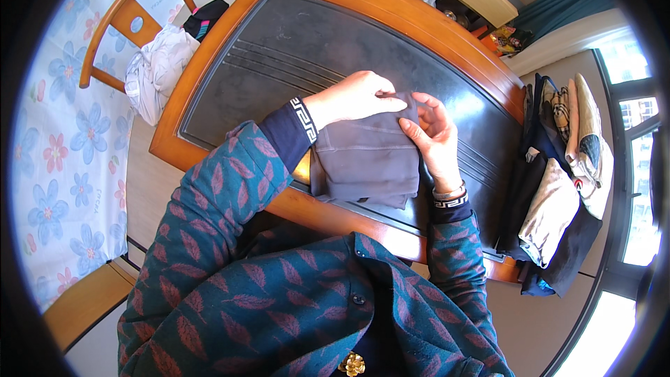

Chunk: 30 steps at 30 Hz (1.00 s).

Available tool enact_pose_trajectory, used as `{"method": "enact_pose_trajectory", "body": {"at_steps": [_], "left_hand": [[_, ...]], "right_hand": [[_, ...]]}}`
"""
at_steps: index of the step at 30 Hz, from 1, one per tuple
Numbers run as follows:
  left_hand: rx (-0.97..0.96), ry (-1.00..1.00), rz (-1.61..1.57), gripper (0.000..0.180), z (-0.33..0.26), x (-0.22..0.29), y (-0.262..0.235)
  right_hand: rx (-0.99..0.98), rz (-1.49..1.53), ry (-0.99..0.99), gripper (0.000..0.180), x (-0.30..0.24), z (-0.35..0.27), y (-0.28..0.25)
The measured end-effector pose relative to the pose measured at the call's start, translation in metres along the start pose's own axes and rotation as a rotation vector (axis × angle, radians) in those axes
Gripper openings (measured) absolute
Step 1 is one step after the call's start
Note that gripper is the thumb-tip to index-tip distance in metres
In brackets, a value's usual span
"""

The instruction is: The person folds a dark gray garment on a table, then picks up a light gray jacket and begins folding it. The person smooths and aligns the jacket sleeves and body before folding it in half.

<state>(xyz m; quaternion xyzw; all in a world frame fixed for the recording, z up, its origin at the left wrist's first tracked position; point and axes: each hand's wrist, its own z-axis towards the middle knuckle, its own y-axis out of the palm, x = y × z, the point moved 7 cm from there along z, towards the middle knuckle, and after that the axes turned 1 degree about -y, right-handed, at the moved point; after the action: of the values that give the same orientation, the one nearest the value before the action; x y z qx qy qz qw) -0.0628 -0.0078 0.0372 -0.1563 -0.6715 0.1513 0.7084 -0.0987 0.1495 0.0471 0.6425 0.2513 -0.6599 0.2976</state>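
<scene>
Grey folded garment point(366, 160) lying at the near edge of our dark-topped wooden table point(279, 49). Our left hand point(352, 98) and right hand point(433, 136) pinch its far edge, fingers point(391, 103) clamped on cloth. Stacked clothes point(558, 188) lie right; a chair point(129, 24) stands left.

A home room: a wooden dining table point(419, 21), a chair point(115, 24), a floral sheet point(59, 146) and piled clothes point(558, 188).
</scene>
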Motion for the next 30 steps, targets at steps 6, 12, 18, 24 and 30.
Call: {"method": "enact_pose_trajectory", "body": {"at_steps": [6,12,18,24,30], "left_hand": [[0.147,-0.006,-0.050,0.030,-0.003,0.004,-0.008],[0.156,-0.022,-0.057,0.028,-0.003,0.003,-0.009],[0.096,0.025,-0.135,0.028,-0.005,0.009,0.001],[0.138,0.065,-0.004,0.033,-0.006,0.013,-0.002],[0.182,0.019,0.067,0.038,-0.004,0.006,-0.014]], "right_hand": [[0.078,0.009,0.092,0.038,0.010,0.002,-0.010],[-0.034,0.019,0.076,0.032,0.009,0.000,-0.005],[-0.135,-0.043,0.175,0.033,0.010,-0.005,0.001],[-0.004,-0.019,0.101,0.026,0.010,-0.005,-0.007],[0.244,0.066,0.042,0.022,0.002,-0.001,-0.038]]}}
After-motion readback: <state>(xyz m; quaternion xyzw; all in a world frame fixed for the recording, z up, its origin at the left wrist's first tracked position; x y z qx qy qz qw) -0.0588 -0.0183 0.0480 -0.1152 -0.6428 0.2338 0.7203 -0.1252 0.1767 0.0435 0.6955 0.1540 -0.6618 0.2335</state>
